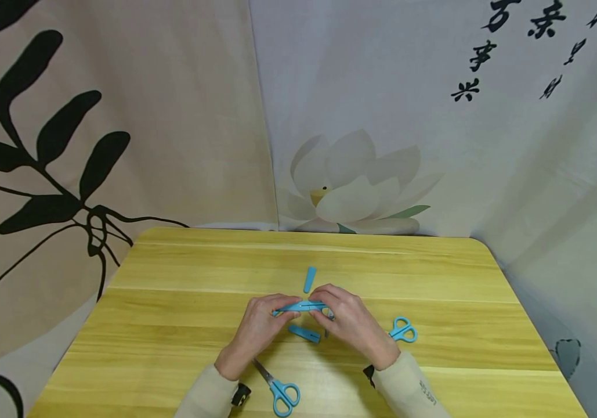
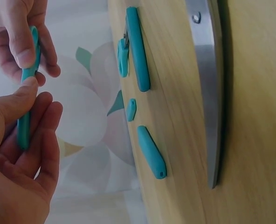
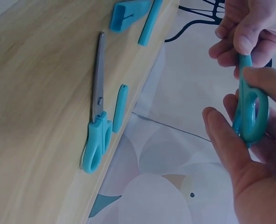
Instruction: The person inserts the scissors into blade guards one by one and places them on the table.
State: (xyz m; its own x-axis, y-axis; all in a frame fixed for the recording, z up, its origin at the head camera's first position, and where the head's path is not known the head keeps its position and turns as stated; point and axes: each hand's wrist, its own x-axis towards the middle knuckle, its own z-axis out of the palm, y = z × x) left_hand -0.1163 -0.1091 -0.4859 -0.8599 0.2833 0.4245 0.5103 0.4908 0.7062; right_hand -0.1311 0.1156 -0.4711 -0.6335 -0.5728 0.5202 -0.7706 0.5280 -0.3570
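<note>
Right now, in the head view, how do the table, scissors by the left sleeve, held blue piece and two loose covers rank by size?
Largest first:
1. Table
2. Scissors
3. Near cover and far cover, unranked: the near one looks longer but lies closer.
Unsure too: held blue piece, partly hidden.

Person, both forearms in off-white, cream-toned long fabric sleeves: left sleeve (image 1: 205, 395), right sleeve (image 1: 412, 388), matching colour, cuffs ending at the wrists. Right one carries small dark printed lettering (image 1: 427, 392) along the forearm, too small to read. Small black boxy wrist unit (image 1: 241, 395) at the left cuff, some light detail on its face; second black wrist unit (image 1: 368, 375) at the right cuff, partly hidden. Left hand (image 1: 260, 321) and right hand (image 1: 349, 318) bare.
</note>
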